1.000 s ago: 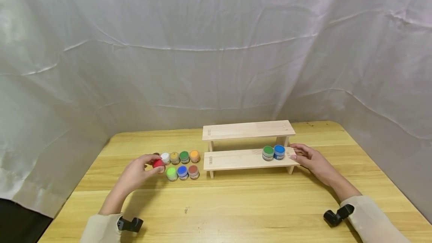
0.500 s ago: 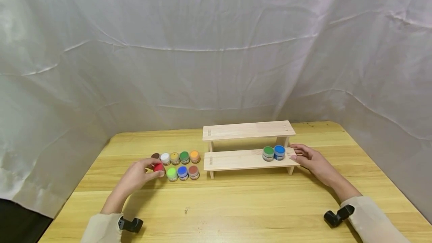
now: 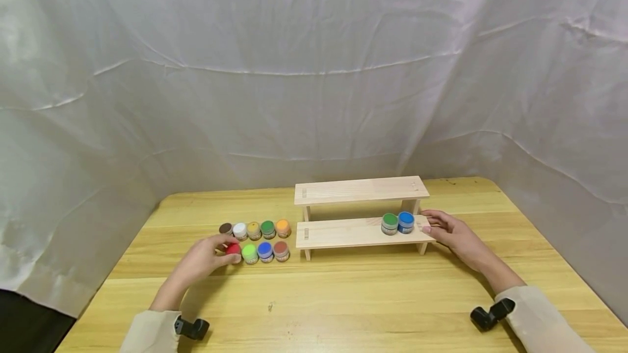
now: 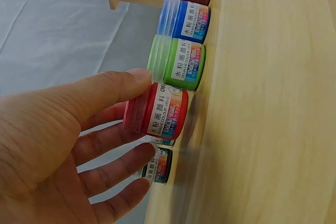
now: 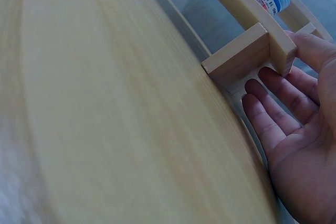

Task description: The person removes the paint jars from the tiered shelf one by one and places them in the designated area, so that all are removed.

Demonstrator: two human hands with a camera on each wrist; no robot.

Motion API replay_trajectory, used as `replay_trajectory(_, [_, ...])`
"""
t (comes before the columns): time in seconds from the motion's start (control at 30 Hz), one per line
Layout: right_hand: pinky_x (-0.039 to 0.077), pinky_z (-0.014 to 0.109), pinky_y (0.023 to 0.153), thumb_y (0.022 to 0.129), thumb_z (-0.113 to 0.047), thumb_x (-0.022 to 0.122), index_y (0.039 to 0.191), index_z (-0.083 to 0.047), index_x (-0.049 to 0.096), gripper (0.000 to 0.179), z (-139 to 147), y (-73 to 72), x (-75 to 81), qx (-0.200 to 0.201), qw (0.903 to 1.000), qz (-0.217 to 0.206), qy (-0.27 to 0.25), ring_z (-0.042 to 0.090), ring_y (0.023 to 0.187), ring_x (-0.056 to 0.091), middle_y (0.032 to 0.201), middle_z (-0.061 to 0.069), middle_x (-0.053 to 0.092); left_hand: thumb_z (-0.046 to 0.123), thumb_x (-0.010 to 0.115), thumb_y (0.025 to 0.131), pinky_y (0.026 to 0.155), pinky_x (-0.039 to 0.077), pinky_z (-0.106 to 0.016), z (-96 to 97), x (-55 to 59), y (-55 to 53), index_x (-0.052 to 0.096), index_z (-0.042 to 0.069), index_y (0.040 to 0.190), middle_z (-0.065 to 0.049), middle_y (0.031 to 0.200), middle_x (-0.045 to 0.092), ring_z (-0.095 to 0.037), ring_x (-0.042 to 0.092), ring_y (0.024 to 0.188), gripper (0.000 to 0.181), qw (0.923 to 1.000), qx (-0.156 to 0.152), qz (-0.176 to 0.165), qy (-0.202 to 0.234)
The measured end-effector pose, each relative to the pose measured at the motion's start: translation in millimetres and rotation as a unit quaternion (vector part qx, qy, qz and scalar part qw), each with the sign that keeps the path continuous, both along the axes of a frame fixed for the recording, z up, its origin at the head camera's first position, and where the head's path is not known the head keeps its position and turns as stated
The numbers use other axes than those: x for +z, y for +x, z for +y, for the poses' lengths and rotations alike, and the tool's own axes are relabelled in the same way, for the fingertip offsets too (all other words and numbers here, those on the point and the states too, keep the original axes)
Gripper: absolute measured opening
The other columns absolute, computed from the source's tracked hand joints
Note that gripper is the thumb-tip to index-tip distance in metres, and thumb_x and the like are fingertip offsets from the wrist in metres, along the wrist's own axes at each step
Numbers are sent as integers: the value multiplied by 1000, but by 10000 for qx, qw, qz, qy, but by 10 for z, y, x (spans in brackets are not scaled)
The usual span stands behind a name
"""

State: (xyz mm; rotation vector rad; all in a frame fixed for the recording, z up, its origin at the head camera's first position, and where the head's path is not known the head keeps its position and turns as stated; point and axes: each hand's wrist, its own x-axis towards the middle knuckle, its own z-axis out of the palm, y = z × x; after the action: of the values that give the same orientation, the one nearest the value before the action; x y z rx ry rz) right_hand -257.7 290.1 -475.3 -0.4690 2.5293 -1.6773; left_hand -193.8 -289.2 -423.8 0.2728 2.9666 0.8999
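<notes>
My left hand point(image 3: 198, 259) pinches a red gouache paint jar point(image 4: 169, 113) by its lid, thumb on one side and fingers on the other. Right beside it is a light green jar point(image 3: 249, 253), at the left end of the front row. Over on the right, my right hand point(image 3: 456, 237) grips the end of a two-tier wooden shelf point(image 3: 340, 232). Its thumb lies on the lower board, and its other fingers are spread near the end leg in the right wrist view. A green jar point(image 3: 390, 223) and a blue jar point(image 3: 405, 222) stand together on that board.
Behind the red jar runs a row with a dark brown jar point(image 3: 226, 229), a white jar point(image 3: 240, 230) and several more. A blue-violet jar point(image 3: 265, 251) and a red-brown jar point(image 3: 281, 250) continue the front row. A pale curtain point(image 3: 314, 97) hangs around the wooden table point(image 3: 314, 309).
My left hand has lowered the red jar slightly toward the front row, beside the light green jar. The dark brown jar behind shows more fully. My right hand stays at the shelf end.
</notes>
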Motion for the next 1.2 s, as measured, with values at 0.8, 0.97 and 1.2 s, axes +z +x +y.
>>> replay_trajectory(0.8, [48,16,85,98,-26,61,145,1,39,58,5,11,-1,-52,9999,-34,115,3,104,55,130,26,52,34,74,88,88,48,-57,155,110,70,66,9,123,-12,121,65,-36,61,108,44,9968,-159,747,-252])
replay_trajectory(0.97, [48,16,86,98,-26,61,145,1,40,58,2,-6,-1,-34,9999,1,133,3,105,55,130,26,52,31,76,87,91,48,-55,287,161,94,67,9,124,-9,121,65,-35,61,110,44,9918,-270,1198,-354])
replay_trajectory(1.2, [47,16,86,99,-26,61,145,0,40,57,11,-14,-10,-25,10000,7,68,3,105,55,130,25,52,34,75,88,85,53,-48,518,213,97,66,8,125,-7,121,65,-28,63,103,45,9859,-646,1522,-249])
